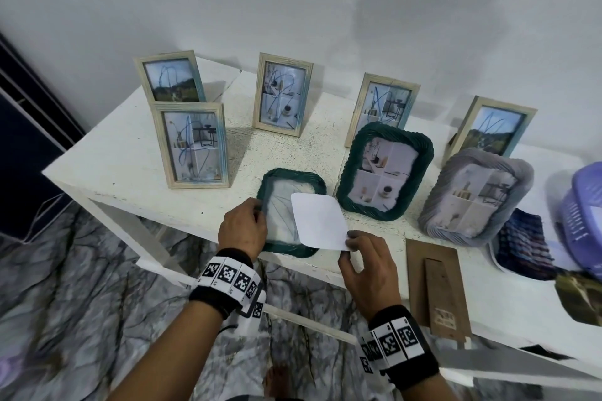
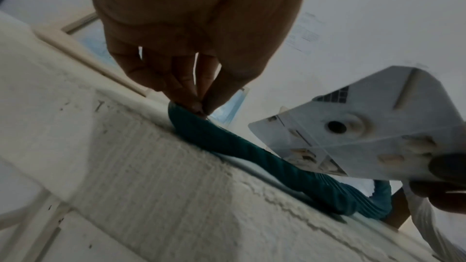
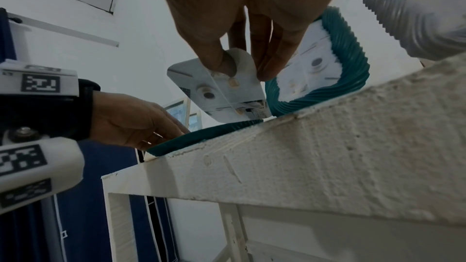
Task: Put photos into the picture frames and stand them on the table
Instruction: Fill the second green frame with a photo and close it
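Note:
A dark green ribbed picture frame [image 1: 293, 251] lies flat near the front edge of the white table [image 1: 123, 159]. My left hand [image 1: 255, 213] pinches the frame's left rim [image 2: 252, 152], thumb and fingers meeting on it. My right hand [image 1: 349, 239] pinches the near corner of a photo [image 1: 319, 221] and holds it tilted over the frame's right half. The photo's white back faces up. In the right wrist view its printed side [image 3: 227, 95] faces down, just above the frame [image 3: 201, 136].
Several filled frames stand on the table: wooden ones at the back, a green one [image 1: 384, 172] and a grey one [image 1: 475, 195] right of my hands. A brown backing board [image 1: 436, 283] lies flat at the right front. Loose photos [image 1: 521, 247] and a purple basket [image 1: 583, 215] sit far right.

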`<action>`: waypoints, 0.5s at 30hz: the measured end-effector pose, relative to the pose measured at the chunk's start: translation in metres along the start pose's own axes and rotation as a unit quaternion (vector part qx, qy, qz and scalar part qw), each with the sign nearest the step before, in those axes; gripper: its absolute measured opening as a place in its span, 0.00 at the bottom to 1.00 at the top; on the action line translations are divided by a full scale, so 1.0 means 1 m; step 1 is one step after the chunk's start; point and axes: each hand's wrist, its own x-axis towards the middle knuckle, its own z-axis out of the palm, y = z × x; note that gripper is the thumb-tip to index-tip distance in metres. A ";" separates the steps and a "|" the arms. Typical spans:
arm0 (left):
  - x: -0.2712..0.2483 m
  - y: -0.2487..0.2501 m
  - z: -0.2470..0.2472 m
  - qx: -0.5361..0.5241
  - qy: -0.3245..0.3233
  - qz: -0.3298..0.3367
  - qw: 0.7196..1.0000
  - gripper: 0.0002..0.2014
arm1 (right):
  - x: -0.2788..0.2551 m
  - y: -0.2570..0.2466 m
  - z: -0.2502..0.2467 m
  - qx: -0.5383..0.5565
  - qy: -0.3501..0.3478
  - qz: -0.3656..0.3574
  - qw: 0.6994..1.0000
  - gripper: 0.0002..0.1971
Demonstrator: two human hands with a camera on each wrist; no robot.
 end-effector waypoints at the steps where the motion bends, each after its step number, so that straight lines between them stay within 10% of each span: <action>1: -0.001 0.001 0.000 0.020 -0.005 0.011 1.000 0.14 | 0.000 0.000 0.000 -0.002 -0.006 0.002 1.000 0.12; 15: 0.010 0.003 -0.006 -0.078 -0.064 -0.023 0.995 0.16 | -0.007 0.002 -0.006 0.034 0.021 0.061 0.997 0.03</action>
